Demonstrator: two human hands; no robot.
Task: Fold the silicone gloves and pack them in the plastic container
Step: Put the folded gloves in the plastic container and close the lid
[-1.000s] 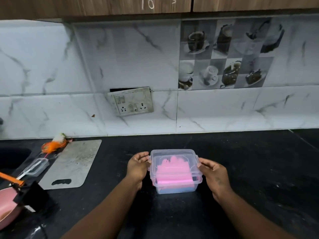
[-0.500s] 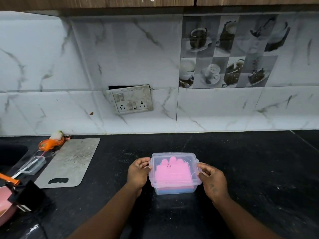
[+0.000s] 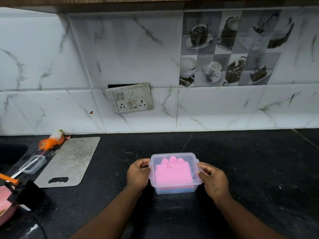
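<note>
Fingers (image 3: 144, 163) of left hand (image 3: 138, 175) and right hand (image 3: 213, 180) pinch container's (image 3: 174, 184) side edges.

The pink glove (image 3: 172, 173) was seen only through the cloudy lid (image 3: 174, 154), and the blue layer (image 3: 174, 191) under it could not be made out. The mark on the lid was too small to be read. Fingertips of the left hand (image 3: 138, 175) and right hand (image 3: 213, 181) were partly hidden at the container's (image 3: 159, 189) clips. Both forearms were cut off by the bottom edge. The pan (image 3: 3, 204) was cut off at the left and part-covered by a black block (image 3: 25, 194). The orange thing (image 3: 50, 142) was too blurred to be named.
</note>
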